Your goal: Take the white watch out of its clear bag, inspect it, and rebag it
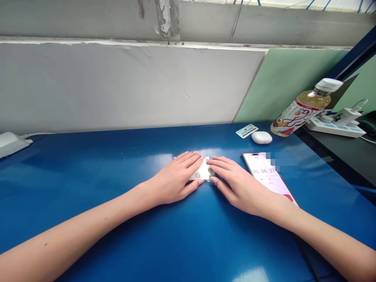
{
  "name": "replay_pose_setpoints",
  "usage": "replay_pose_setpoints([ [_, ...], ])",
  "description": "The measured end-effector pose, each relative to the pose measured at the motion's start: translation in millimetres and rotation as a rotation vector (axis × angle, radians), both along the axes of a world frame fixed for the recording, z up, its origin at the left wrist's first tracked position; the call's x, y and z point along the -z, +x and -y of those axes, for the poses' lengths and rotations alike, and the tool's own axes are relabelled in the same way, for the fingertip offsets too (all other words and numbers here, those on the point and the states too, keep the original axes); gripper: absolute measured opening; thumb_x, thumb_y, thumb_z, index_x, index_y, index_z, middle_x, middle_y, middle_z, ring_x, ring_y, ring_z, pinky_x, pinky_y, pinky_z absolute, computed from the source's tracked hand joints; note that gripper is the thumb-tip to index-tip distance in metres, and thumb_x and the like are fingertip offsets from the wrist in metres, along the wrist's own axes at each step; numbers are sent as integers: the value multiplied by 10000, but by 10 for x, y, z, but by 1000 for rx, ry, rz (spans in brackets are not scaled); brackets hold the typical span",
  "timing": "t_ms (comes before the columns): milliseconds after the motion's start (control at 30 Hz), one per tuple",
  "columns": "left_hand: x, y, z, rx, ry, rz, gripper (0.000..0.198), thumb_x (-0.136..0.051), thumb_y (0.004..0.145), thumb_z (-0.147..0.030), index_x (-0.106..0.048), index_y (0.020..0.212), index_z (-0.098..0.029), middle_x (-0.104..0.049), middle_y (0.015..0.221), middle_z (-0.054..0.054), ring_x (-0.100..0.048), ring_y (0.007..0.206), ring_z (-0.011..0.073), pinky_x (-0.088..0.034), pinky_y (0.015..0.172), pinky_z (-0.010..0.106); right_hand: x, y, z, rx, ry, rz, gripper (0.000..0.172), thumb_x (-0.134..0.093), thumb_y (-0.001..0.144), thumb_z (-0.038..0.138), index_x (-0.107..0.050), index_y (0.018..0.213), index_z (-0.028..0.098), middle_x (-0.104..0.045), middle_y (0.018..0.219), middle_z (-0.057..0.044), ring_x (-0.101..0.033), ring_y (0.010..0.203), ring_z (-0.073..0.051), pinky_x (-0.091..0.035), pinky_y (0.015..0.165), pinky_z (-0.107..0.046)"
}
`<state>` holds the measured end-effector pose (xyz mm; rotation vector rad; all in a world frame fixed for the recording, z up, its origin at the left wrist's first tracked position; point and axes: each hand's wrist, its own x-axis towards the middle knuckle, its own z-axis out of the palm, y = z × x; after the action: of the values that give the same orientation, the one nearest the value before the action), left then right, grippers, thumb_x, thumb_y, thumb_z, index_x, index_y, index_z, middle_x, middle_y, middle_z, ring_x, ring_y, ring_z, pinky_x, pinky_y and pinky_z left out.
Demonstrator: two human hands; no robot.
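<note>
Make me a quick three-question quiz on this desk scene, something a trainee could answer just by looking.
1. True or false: the left hand covers part of the small packet on the blue table.
2. Multiple choice: what colour is the cap on the bottle? A) red; B) white; C) black.
3. Fill in the gap: the phone lies nearer to the person's ____ hand.

Key: 1. True. 2. B, white. 3. Right; the phone lies beside the right hand, partly hidden by that arm.
</note>
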<state>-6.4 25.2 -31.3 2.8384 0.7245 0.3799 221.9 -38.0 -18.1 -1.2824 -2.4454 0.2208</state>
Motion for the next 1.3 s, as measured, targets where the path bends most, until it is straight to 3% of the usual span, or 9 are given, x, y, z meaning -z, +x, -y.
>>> replay_pose_setpoints([
  [100,-3,1,1,-5,-2,-6,539,-455,1023,-394,-433,1469,-92,-479,1505,190,-411,1430,308,-310,1200,496,-6,9,-16,-39,39,53,355,-425,994,180,-602,1287,87,-587,1418,-177,-451,1398,-322,-414,1143,-546],
  [233,-12,5,-3,2,-2,-18,536,-431,1032,-389,-407,1486,-106,-446,1531,183,-384,1446,304,-295,1201,518,15,12,-32,-84,102,122,371,-452,915,66,-615,1247,91,-427,1542,-225,-291,1480,-369,-306,1170,-640],
  [433,-13,11,-6,-2,-5,-19,517,-439,1030,-368,-404,1483,-119,-443,1533,182,-390,1440,314,-329,1183,518,11,-13,-51,-138,98,163,311,-483,829,5,-669,1067,78,-260,1617,-234,-198,1506,-360,-254,1198,-611],
  [700,-46,40,-4,31,-9,17,385,-424,1027,-312,-546,1333,-113,-553,1420,200,-481,1360,330,-395,1134,530,-7,-62,-89,-250,148,203,266,-490,788,-2,-721,906,61,-305,1605,-221,-202,1506,-367,-179,1233,-579],
  [900,-19,16,-7,17,-13,16,503,-421,1032,-356,-430,1457,-86,-477,1499,208,-403,1424,336,-369,1154,527,-15,-28,-64,-53,24,-49,230,-500,934,134,-684,1072,144,-421,1562,-167,-302,1483,-328,-378,1147,-582],
  [1167,-1,-4,-7,4,-12,54,498,-449,1019,-358,-437,1463,-134,-503,1483,191,-452,1390,338,-409,1121,528,56,-66,-48,89,-58,-304,301,-491,904,94,-707,1085,202,-635,1361,-118,-463,1395,-302,-475,1083,-550],
  [1300,-9,5,-3,-2,2,24,496,-432,1025,-365,-452,1454,-116,-502,1483,197,-442,1397,346,-401,1124,533,59,-73,-19,176,-119,-327,278,-511,898,125,-713,1075,192,-560,1438,-128,-278,1492,-337,-391,1128,-613],
])
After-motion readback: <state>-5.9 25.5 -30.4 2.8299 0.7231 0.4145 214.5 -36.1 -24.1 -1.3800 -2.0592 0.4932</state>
